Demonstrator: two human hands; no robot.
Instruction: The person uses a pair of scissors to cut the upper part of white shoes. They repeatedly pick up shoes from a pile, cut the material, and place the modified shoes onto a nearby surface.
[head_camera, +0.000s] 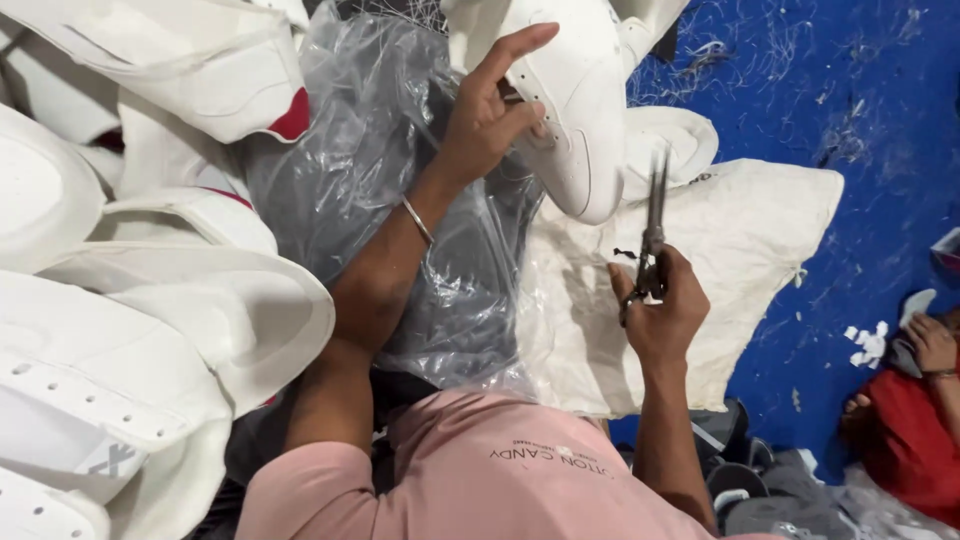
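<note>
My left hand (490, 105) grips a white shoe upper (575, 95) at its eyelet edge, with the index finger raised. A thin metal bangle sits on that wrist. My right hand (660, 310) is closed around a small pair of metal scissors (655, 225), their blades pointing up toward the toe of the shoe and stopping just short of it. Below both hands lies a clear plastic sheet (370, 150) over my lap, next to a white cloth (740, 240).
A pile of white shoe uppers (130, 300), some with red trim, fills the left side. Thread scraps litter the blue floor (860, 90). Another person's hand (932, 342) and red clothing show at the right edge.
</note>
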